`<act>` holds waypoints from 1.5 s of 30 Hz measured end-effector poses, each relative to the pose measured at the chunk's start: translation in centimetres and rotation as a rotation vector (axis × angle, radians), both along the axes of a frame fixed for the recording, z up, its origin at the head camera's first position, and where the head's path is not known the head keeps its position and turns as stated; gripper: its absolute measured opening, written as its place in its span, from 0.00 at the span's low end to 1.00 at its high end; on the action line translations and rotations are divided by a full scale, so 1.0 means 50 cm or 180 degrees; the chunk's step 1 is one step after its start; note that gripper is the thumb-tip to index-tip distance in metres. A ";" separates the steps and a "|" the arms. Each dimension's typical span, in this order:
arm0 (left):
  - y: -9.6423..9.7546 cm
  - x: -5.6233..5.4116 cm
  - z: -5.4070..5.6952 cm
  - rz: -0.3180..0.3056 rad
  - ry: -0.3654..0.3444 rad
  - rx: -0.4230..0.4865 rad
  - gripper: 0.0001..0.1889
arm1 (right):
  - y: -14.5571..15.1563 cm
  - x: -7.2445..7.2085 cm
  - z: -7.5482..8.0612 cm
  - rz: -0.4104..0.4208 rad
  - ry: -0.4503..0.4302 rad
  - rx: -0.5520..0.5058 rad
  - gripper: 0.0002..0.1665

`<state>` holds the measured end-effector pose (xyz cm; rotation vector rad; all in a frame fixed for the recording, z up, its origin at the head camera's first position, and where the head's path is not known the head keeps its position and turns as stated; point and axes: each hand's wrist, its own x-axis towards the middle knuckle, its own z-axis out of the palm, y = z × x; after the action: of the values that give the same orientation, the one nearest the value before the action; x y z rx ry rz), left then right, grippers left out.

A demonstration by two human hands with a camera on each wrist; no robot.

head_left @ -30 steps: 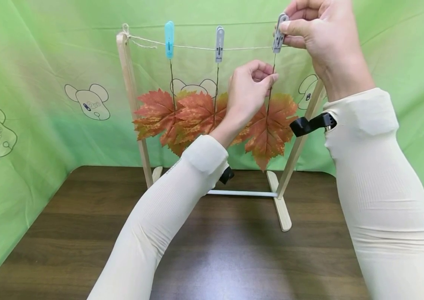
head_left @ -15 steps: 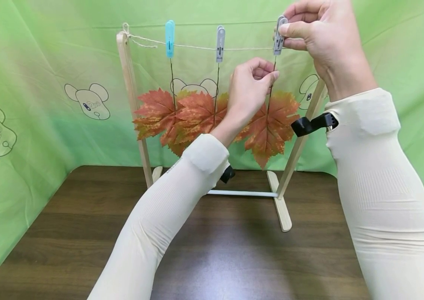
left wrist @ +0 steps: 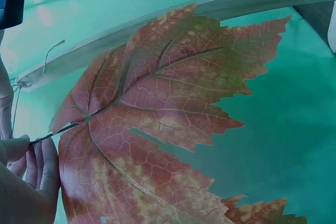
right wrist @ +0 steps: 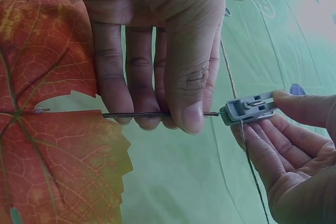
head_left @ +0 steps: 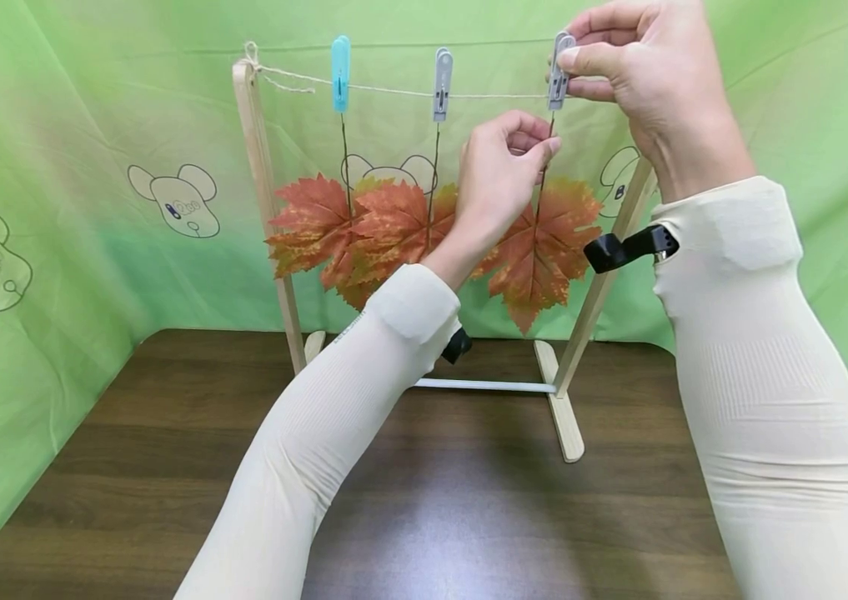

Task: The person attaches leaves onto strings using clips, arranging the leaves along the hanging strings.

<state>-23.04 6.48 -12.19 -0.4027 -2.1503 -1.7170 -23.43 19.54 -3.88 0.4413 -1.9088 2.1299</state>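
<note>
My left hand (head_left: 502, 171) pinches the thin brown stem (right wrist: 157, 114) of an orange-red artificial maple leaf (head_left: 536, 254) between thumb and fingers. Just above it, my right hand (head_left: 656, 79) holds a grey clothespin (head_left: 560, 73) by its upper end. In the right wrist view the clothespin's lower end sits across the string (right wrist: 249, 166), with the stem's tip right at its mouth. Filling the left wrist view is the same leaf (left wrist: 147, 98), whose stem runs to my left fingers.
A blue clothespin (head_left: 340, 75) and another grey clothespin (head_left: 442, 85) hang on the string, each with a maple leaf (head_left: 314, 225) below. Wooden posts (head_left: 266, 167) on feet, joined by a white rod (head_left: 484, 386), stand on the brown table (head_left: 131, 467). Green printed cloth (head_left: 78, 108) surrounds it.
Both hands stay almost in place. The left hand and the leaf have risen very slightly. The right hand's clothespin has tilted a little more upright.
</note>
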 end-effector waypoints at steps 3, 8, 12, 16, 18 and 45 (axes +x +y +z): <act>-0.001 0.000 -0.001 0.0010 0.0007 -0.0024 0.03 | 0.001 -0.001 0.000 -0.0008 -0.0028 0.0023 0.07; -0.002 -0.001 0.000 0.0024 0.0002 -0.0047 0.03 | 0.001 0.000 -0.001 -0.0009 -0.0020 0.0048 0.07; -0.001 -0.002 0.001 0.0045 -0.0006 -0.0084 0.03 | -0.001 0.002 -0.001 -0.0054 -0.0034 0.0029 0.08; -0.003 -0.002 0.002 0.0036 0.0005 -0.0094 0.04 | -0.004 0.005 -0.001 -0.0105 -0.0026 0.0016 0.10; -0.004 -0.003 0.001 0.0029 0.0011 -0.0094 0.04 | -0.005 0.005 -0.001 -0.0115 -0.0004 0.0016 0.10; -0.012 -0.012 -0.008 -0.0005 0.0024 -0.0175 0.05 | 0.002 0.006 -0.017 -0.0173 0.0140 -0.0022 0.16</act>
<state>-23.63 5.90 -12.59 -0.4248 -2.1962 -1.6577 -23.15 19.65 -4.72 0.4265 -1.8676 2.0747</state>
